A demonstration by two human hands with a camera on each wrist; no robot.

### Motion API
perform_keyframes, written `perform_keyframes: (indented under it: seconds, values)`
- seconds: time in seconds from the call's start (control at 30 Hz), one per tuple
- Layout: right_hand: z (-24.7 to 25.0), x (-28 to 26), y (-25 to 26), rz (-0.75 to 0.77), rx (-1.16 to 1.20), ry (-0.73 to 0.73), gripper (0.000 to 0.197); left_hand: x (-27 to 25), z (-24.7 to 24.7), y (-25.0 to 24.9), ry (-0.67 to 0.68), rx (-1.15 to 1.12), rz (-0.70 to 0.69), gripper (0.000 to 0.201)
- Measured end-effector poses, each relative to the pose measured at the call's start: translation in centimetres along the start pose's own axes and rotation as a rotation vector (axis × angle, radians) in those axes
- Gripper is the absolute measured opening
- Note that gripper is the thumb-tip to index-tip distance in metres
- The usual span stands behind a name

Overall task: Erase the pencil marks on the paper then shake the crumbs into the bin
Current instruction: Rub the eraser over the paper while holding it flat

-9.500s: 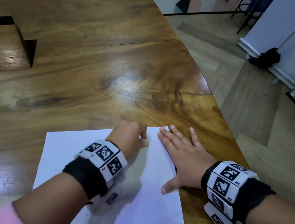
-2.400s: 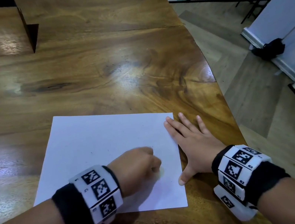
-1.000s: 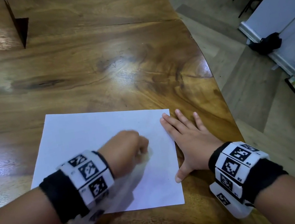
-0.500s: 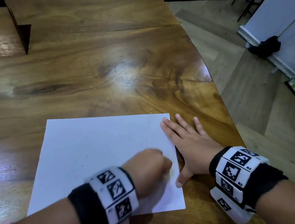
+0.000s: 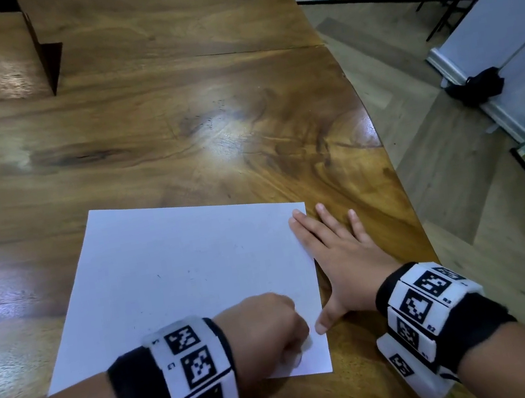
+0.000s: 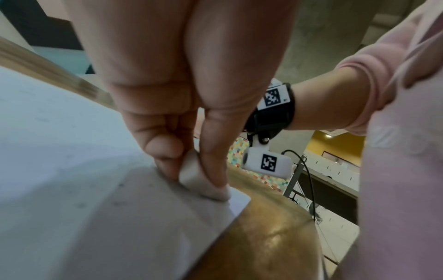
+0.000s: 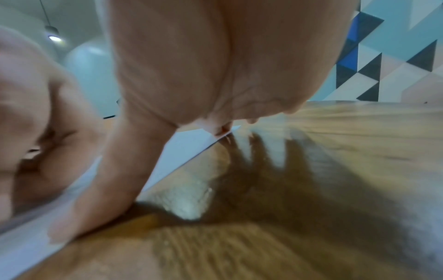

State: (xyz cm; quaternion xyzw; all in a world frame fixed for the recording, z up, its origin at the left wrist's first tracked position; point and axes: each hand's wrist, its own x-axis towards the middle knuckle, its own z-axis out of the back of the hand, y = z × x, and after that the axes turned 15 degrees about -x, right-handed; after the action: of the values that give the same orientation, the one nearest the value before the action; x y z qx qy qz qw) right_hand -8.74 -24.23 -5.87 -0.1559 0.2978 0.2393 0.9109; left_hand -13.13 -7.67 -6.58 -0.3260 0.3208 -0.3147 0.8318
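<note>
A white sheet of paper [image 5: 183, 274] lies on the wooden table [image 5: 171, 120], with a few tiny dark specks on it. My left hand [image 5: 269, 329] pinches a small pale eraser [image 6: 199, 180] between thumb and fingers and presses it on the paper [image 6: 72, 170] near its front right corner. My right hand [image 5: 336, 256] lies flat with straight fingers at the paper's right edge, its forefinger on the sheet and the rest on the wood. In the right wrist view the right hand [image 7: 215, 75] spreads over the paper edge [image 7: 191, 144]. No bin is in view.
The table's curved right edge [image 5: 403, 196] runs just beyond my right hand, with wood floor [image 5: 462, 200] below. A dark upright wedge [image 5: 48, 61] stands at the far left of the table. A black object [image 5: 478, 86] lies on the floor by a white panel.
My left hand with the eraser has rubbed back and forth over the paper's right part and now sits at the front right corner. The right hand has stayed flat at the paper's edge.
</note>
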Motion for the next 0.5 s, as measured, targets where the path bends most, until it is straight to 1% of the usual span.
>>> perform_keyframes:
  seconds: [0.03,0.1,0.13,0.17,0.2,0.3,0.33,0.37,0.4,0.43,0.5]
  values:
    - [0.0,0.0,0.0,0.0,-0.002,0.0,0.148,0.0,0.4,0.2,-0.024,-0.008,0.029,0.015]
    - [0.0,0.0,0.0,-0.002,-0.004,0.003,0.149,0.8,1.2,0.9,-0.174,0.009,0.08,0.018]
    - [0.1,0.0,0.0,-0.002,-0.003,0.007,0.149,0.9,1.4,1.3,-0.242,0.019,0.081,0.018]
    - [0.1,0.0,0.1,-0.003,-0.003,0.01,0.149,0.7,1.4,1.5,-0.266,-0.011,0.093,0.018]
    - [0.1,0.0,0.0,-0.003,-0.006,0.011,0.149,0.2,1.0,1.7,-0.244,-0.049,0.078,0.017]
    - [0.1,0.0,0.0,-0.003,-0.004,0.014,0.149,-1.7,-0.1,1.5,0.0,0.01,0.002,0.015]
    - [0.1,0.0,0.0,-0.003,-0.003,0.015,0.149,-2.1,0.0,1.7,0.058,0.029,0.01,0.016]
    - [0.1,0.0,0.0,-0.002,-0.002,0.014,0.149,-2.2,0.4,2.0,0.093,0.081,-0.012,0.016]
    - [0.1,0.0,0.0,-0.001,-0.002,0.015,0.148,-1.8,0.8,2.5,0.068,0.045,0.034,0.016]
    - [0.1,0.1,0.0,0.001,-0.002,0.016,0.148,-1.1,1.6,2.9,0.018,-0.017,0.115,0.017]
    - [0.2,0.1,0.1,0.001,-0.006,0.019,0.148,0.1,3.3,3.3,-0.226,-0.072,0.185,0.015]
